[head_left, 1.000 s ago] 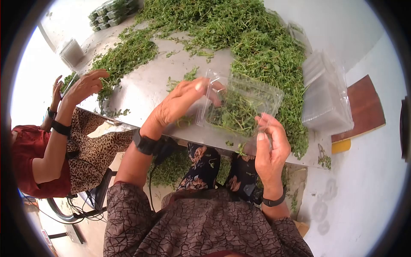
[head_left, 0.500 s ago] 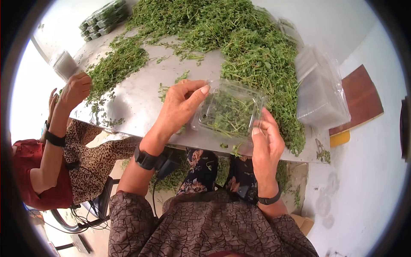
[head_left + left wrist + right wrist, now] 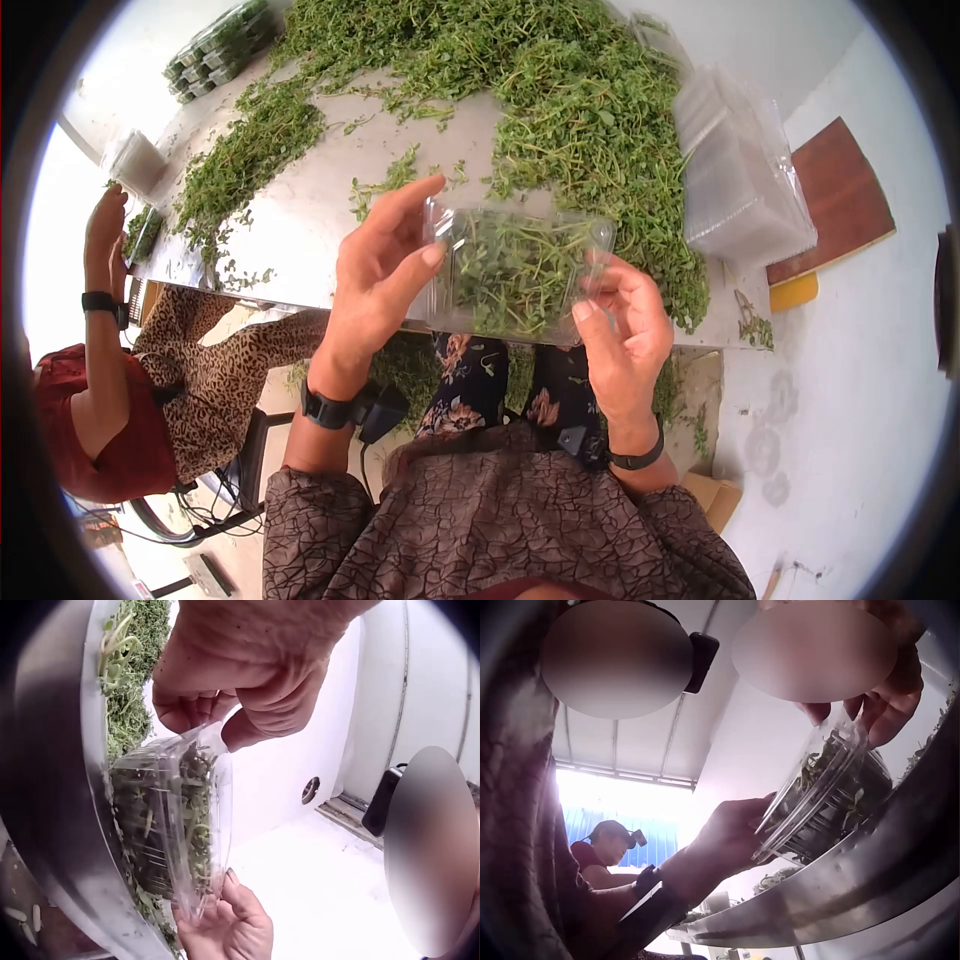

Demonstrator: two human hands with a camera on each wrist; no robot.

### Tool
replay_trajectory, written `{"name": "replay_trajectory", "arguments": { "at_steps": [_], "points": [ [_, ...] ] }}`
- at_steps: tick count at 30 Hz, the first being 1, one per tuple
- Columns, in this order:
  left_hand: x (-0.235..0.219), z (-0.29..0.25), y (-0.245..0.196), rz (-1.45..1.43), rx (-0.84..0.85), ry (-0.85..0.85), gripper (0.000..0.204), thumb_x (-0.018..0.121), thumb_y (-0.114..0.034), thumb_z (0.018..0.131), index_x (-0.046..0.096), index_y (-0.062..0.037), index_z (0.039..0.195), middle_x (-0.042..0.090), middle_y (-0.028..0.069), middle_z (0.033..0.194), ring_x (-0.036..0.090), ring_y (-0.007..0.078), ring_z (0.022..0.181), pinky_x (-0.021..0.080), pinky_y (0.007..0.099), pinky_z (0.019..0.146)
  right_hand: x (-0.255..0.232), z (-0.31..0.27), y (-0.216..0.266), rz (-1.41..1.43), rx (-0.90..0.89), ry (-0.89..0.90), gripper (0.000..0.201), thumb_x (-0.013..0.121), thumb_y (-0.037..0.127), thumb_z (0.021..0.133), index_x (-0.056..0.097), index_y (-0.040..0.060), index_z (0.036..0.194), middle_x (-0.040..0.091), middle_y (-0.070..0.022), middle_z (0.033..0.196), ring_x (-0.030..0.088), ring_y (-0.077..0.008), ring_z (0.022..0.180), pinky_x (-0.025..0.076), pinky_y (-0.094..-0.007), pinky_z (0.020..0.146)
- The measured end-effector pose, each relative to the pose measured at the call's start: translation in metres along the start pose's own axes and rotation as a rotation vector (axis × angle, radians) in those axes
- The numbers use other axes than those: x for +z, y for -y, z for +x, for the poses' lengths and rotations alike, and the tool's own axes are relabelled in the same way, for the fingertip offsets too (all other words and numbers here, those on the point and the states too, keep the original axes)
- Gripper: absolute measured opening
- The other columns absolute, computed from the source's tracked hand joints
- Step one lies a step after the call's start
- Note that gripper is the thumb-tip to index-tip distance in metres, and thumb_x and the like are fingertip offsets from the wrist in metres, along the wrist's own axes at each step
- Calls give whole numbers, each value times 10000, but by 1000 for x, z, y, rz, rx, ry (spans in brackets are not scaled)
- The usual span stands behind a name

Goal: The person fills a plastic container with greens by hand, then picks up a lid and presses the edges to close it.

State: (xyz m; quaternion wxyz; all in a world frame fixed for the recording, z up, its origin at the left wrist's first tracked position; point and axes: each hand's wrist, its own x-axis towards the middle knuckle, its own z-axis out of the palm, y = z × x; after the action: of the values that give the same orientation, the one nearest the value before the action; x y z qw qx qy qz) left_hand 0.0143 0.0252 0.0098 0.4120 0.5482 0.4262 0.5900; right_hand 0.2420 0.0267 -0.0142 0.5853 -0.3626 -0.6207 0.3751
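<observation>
Clear plastic clamshell [image 3: 512, 272], full of green herb sprigs, is held lifted at the near edge of the steel table [image 3: 300, 215], between both hands. Left hand [image 3: 378, 270] grips its left end: thumb on the near side, fingers up along the far side. Right hand [image 3: 622, 325] pinches the right end near the corner with curled fingers; the left wrist view shows those fingertips [image 3: 225, 889] under the box's lower rim.

Risks, as judgement:
- Lid looks closed but latching can't be confirmed; sprigs sit hard against the walls. Stems caught in the rim seam would stop the snap or let it pop open.
- Grip is at the two ends only, on thin flexible plastic. Too much squeeze bows the shell and could spring the lid; too little and it slips off the table edge onto the lap.
- Loose herb pile [image 3: 590, 110] lies just behind; setting the box down on it would leave it tilted.
- Stack of empty clamshells [image 3: 740, 170] stands to the right, near enough for an elbow sweep to catch.
</observation>
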Motion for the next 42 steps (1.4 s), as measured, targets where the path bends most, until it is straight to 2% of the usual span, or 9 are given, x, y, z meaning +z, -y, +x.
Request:
{"name": "replay_trajectory", "arguments": {
  "at_steps": [1, 3, 5, 13, 18, 28, 37, 39, 42],
  "points": [
    [-1, -7, 1, 30, 80, 1, 461, 596, -47, 827, 505, 31, 1273, 502, 44, 1002, 481, 109, 880, 416, 256, 812, -1, -2, 0, 8, -10, 8, 347, 668, 37, 822, 525, -41, 1128, 588, -135, 1128, 590, -144, 891, 497, -288, 757],
    [1, -21, -4, 85, 72, -3, 472, 602, -38, 806, 511, 29, 1264, 473, 45, 995, 453, 120, 853, 406, 264, 806, -2, -6, 6, 7, 3, -8, 364, 679, 56, 826, 519, -40, 1138, 593, -130, 1111, 590, -146, 886, 498, -285, 752],
    [2, -30, -2, 170, 226, -17, 470, 612, -41, 797, 518, 27, 1253, 477, 52, 1006, 464, 131, 854, 409, 271, 808, -1, -8, 8, 7, 10, -23, 382, 690, 74, 830, 513, -39, 1148, 598, -125, 1093, 591, -148, 882, 500, -282, 746],
    [2, -50, 6, 251, 337, -69, 479, 617, -25, 781, 525, 18, 1249, 499, 92, 1105, 495, 156, 892, 413, 289, 828, -1, -15, 8, -91, -239, -36, 386, 682, 80, 833, 534, -22, 1175, 611, -134, 1088, 609, -188, 924, 504, -287, 734],
    [1, -53, 11, 270, 376, -67, 557, 628, 18, 736, 516, 4, 1282, 506, 91, 1121, 494, 152, 879, 415, 291, 834, -6, -4, 13, -169, -302, 25, 353, 680, 88, 824, 570, -1, 1147, 627, -127, 1118, 622, -203, 890, 499, -293, 724],
    [8, -58, 2, 307, 362, -115, 587, 613, 74, 693, 547, -23, 1267, 534, 84, 1093, 499, 143, 833, 437, 274, 786, -18, 3, 26, -137, -203, 181, 331, 687, 16, 757, 582, 16, 1071, 630, -102, 1108, 588, -149, 819, 477, -270, 714],
    [-3, -95, -2, 194, 201, -1, 488, 602, 88, 703, 577, -12, 1180, 492, 73, 1079, 496, 128, 828, 437, 252, 755, -22, -23, 34, -92, -29, 422, 350, 680, -28, 729, 581, 24, 1060, 586, -72, 1046, 534, -128, 752, 468, -254, 677],
    [-2, -99, -3, 106, 121, -16, 454, 604, 87, 697, 584, -13, 1139, 493, 73, 1063, 497, 132, 822, 439, 245, 739, -21, -26, 36, -73, -6, 420, 347, 677, -34, 722, 579, 28, 1050, 581, -72, 1043, 534, -128, 752, 468, -252, 670],
    [-2, -89, -14, 201, 206, -16, 452, 610, 91, 679, 587, -23, 1116, 504, 74, 1053, 496, 134, 816, 437, 248, 723, -20, -15, 44, -116, -54, 429, 336, 671, -45, 713, 577, 24, 1028, 582, -72, 1043, 534, -128, 755, 469, -252, 671]
  ]
}}
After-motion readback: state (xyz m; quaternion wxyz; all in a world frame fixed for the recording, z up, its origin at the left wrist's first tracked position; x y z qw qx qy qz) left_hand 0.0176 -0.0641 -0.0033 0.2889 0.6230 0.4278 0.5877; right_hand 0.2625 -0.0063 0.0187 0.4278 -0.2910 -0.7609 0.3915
